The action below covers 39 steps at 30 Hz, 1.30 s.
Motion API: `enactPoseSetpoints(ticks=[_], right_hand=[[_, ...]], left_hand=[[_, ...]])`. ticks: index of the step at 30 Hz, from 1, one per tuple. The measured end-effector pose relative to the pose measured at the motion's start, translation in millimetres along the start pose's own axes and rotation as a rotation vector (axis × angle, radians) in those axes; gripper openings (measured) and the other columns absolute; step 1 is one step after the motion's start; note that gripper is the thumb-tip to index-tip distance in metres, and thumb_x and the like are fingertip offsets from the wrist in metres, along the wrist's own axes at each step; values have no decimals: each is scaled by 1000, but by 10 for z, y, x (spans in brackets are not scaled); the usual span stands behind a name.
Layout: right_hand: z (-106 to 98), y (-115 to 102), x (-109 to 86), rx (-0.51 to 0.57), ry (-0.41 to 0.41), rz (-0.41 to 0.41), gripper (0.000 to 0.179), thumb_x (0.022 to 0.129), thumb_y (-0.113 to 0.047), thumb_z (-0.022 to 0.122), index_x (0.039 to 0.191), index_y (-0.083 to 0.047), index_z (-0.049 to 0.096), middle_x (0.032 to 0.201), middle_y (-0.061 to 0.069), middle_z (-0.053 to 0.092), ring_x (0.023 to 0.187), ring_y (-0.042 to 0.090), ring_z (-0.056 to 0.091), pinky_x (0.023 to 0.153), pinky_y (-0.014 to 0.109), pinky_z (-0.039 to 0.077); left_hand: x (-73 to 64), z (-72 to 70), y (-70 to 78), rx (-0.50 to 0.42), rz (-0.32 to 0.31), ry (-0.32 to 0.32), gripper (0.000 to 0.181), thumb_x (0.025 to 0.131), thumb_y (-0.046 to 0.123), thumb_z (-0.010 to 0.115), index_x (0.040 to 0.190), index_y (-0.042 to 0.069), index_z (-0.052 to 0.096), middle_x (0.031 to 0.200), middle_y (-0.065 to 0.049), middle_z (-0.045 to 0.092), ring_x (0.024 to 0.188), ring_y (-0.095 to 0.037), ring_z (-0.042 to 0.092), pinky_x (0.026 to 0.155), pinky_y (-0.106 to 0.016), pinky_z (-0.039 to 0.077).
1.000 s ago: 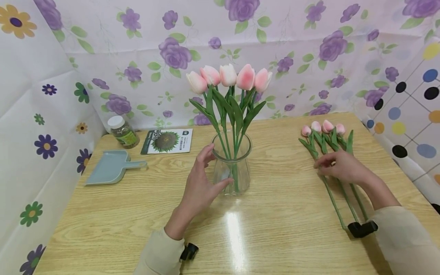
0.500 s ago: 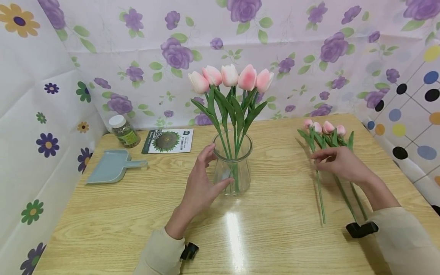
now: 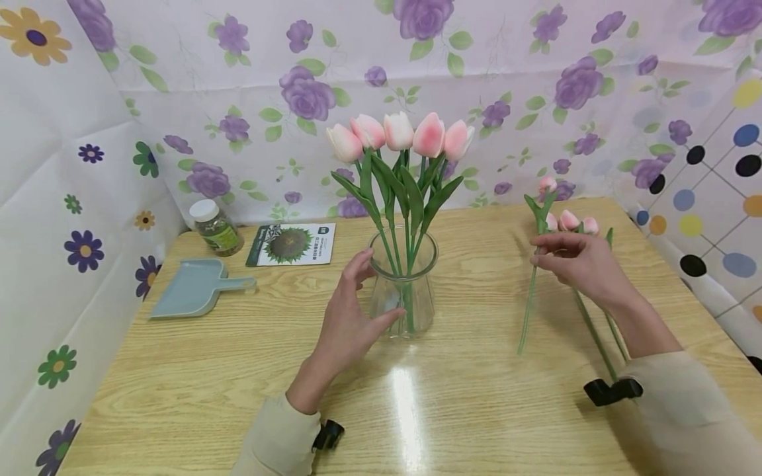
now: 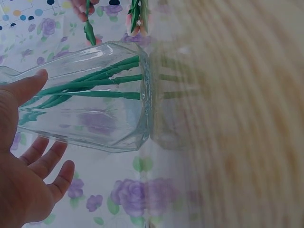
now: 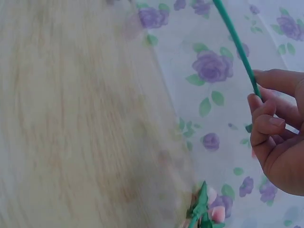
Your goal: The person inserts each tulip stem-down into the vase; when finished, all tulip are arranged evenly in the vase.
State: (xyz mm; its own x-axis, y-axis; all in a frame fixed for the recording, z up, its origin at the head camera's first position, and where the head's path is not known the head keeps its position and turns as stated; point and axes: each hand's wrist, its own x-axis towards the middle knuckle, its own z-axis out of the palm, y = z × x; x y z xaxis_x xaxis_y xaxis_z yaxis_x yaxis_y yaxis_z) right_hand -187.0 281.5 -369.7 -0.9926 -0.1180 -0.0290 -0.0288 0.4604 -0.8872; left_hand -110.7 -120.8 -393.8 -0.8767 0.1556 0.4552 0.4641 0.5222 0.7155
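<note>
A clear glass vase (image 3: 421, 301) stands upright on the wooden table, holding several pink and white tulips (image 3: 397, 131) with green leaves. Around its left side curves my left hand (image 3: 345, 324), thumb in front and fingers toward the back; the left wrist view shows the thumb against the glass (image 4: 104, 128). On the right, my right hand (image 3: 586, 268) pinches one tulip by its green stem (image 5: 241, 54) between thumb and fingers. This tulip's bloom (image 3: 548, 184) points up and its stem slants down to the left. Beneath that hand lie other loose tulips (image 3: 569, 220), partly hidden by it.
Along the back left are a white-lidded jar (image 3: 217, 231) and a sunflower seed packet (image 3: 290, 244). A light blue dustpan (image 3: 190, 291) lies in front of them. Flower-printed cloth (image 3: 351, 39) rises behind the wooden table (image 3: 476, 396).
My right hand has taken one tulip from the loose ones, raised it and tilted it more upright, its stem end swinging left. My left hand stays at the vase.
</note>
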Motion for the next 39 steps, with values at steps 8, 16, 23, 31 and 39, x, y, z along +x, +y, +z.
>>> enactPoseSetpoints(ticks=[8, 16, 23, 31, 39], right_hand=[[118, -211, -36, 346, 120, -59, 25, 96, -17, 80, 120, -12, 78, 86, -10, 69, 55, 11, 43, 50, 30, 38], [202, -458, -68, 557, 216, -49, 31, 90, -15, 85, 120, -10, 79, 89, -5, 71, 55, 13, 45, 47, 26, 39], [276, -634, -81, 644, 275, -106, 32, 88, -12, 86, 119, -5, 78, 85, -3, 70, 57, 12, 47, 48, 24, 39], [319, -683, -77, 709, 325, -117, 30, 86, -8, 87, 114, -4, 79, 80, -2, 70, 57, 12, 49, 48, 23, 38], [364, -745, -39, 767, 365, -165, 30, 85, -2, 87, 114, 2, 77, 78, 2, 70, 55, 13, 48, 46, 24, 33]], left_hand=[[0, 9, -12, 18, 21, 6, 111, 75, 10, 96, 159, 18, 24, 143, -18, 57, 130, -37, 63, 107, -58, 53], [-4, 8, -16, 19, 25, 7, 111, 75, 9, 96, 159, 18, 24, 143, -18, 56, 130, -37, 63, 107, -60, 53], [-1, 6, -11, 12, 12, 3, 112, 75, 9, 96, 160, 18, 24, 144, -17, 56, 130, -36, 63, 108, -59, 53], [-1, 4, 8, 9, -6, -3, 112, 75, 9, 96, 160, 19, 24, 145, -17, 56, 131, -36, 63, 108, -59, 52], [2, -4, 7, 8, -16, -3, 111, 76, 9, 96, 160, 19, 25, 144, -17, 56, 131, -36, 62, 108, -59, 53]])
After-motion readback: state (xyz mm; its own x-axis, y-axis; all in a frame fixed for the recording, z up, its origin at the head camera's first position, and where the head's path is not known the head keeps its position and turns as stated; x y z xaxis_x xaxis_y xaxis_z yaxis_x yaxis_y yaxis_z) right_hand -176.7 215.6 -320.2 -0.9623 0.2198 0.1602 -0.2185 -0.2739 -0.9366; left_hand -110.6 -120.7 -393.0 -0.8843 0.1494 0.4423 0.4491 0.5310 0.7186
